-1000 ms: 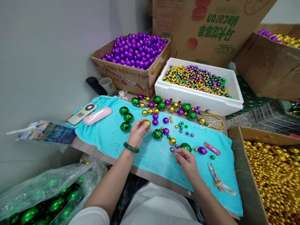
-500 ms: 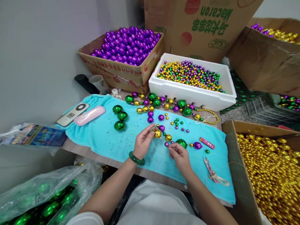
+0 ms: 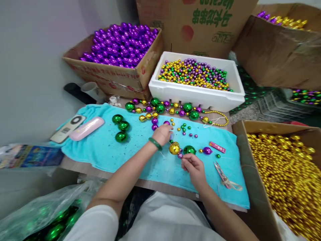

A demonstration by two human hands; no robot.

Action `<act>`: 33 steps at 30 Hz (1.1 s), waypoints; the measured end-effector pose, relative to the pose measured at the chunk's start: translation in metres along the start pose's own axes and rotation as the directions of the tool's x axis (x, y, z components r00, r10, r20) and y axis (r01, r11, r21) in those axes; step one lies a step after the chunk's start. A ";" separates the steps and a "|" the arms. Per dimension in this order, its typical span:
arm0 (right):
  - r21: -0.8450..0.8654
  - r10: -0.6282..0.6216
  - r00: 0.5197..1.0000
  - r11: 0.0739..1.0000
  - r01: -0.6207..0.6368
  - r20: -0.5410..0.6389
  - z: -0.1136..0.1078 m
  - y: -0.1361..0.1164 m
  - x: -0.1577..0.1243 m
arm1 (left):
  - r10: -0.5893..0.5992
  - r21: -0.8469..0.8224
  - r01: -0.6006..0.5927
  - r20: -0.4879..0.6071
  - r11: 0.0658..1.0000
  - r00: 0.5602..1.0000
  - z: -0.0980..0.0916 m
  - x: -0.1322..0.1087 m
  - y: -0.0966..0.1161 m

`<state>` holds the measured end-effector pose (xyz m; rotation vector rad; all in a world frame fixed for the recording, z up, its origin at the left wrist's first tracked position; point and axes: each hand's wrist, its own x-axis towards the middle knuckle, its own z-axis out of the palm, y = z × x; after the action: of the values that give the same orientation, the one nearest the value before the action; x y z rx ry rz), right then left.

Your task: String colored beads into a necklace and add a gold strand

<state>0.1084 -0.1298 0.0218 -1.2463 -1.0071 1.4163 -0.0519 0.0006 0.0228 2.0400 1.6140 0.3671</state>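
Observation:
My left hand [image 3: 162, 134], a green bangle on its wrist, reaches over the blue towel [image 3: 147, 160]. Its fingers stretch out beside a purple bead [image 3: 167, 123] and small gold beads [image 3: 173, 124]; I see nothing held in them. My right hand [image 3: 194, 167] is closed in a pinch at the end of a bead string, by a small purple bead [image 3: 180, 156]. On that string hangs a large gold bead [image 3: 174, 148]. Just behind my right fingers lies a large green bead [image 3: 189, 150], with a purple bead [image 3: 207, 151] to its right.
A finished-looking bead necklace [image 3: 194, 115] lies along the towel's back edge. Large green beads [image 3: 121, 136] rest at left, near a pink case [image 3: 86, 128] and a remote [image 3: 68, 129]. Thread snips [image 3: 222, 174] lie at right. A white foam box [image 3: 195, 95] and a gold-bead carton [image 3: 258, 174] flank the table.
My left hand has let go of the large gold bead and moved forward and right, toward the small loose beads. My right hand keeps its pinch. The view has shifted slightly.

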 end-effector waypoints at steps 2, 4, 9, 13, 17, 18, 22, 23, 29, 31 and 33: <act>0.002 -0.026 1.000 1.000 0.026 -0.014 -0.004 0.000 -0.001 | -0.059 0.146 0.050 0.055 0.988 0.997 0.003 0.007 0.012; 0.004 -0.040 0.999 0.999 0.041 -0.020 -0.009 0.000 -0.001 | -0.138 0.214 0.123 0.056 0.969 0.989 0.004 0.012 0.016; 0.010 -0.045 0.998 0.999 0.045 -0.041 -0.019 0.003 0.001 | -0.266 0.286 0.233 0.080 0.929 0.961 -0.005 0.012 -0.005; 0.026 -0.050 0.996 0.998 0.052 -0.067 -0.025 0.005 0.005 | -0.273 0.268 0.232 0.130 0.935 0.953 -0.012 0.010 -0.031; 0.038 -0.054 0.996 0.998 0.057 -0.075 -0.028 0.006 0.007 | -0.261 0.259 0.217 0.149 0.941 0.954 -0.014 0.009 -0.039; 0.038 -0.051 0.996 0.998 0.054 -0.074 -0.028 0.006 0.008 | -0.255 0.258 0.211 0.152 0.943 0.955 -0.014 0.009 -0.038; 0.043 -0.026 0.997 0.999 0.029 -0.067 -0.026 0.005 0.007 | -0.252 0.265 0.204 0.160 0.942 0.954 -0.008 0.010 -0.031; 0.046 -0.019 0.998 0.999 0.022 -0.062 -0.025 0.004 0.007 | -0.255 0.270 0.206 0.162 0.940 0.953 -0.006 0.011 -0.030; 0.057 -0.001 0.999 0.998 0.004 -0.051 -0.023 0.003 0.005 | -0.264 0.293 0.208 0.166 0.933 0.950 -0.002 0.020 -0.024; 0.059 0.001 0.998 0.998 0.003 -0.056 -0.024 0.004 0.004 | -0.258 0.297 0.198 0.177 0.934 0.950 -0.004 0.022 -0.024; 0.056 -0.004 0.998 0.998 0.007 -0.058 -0.026 0.005 0.004 | -0.245 0.300 0.179 0.199 0.937 0.949 -0.005 0.024 -0.025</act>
<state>0.1338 -0.1270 0.0128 -1.2354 -0.9245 1.3876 -0.0691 0.0288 0.0105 1.9859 1.7933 -0.1848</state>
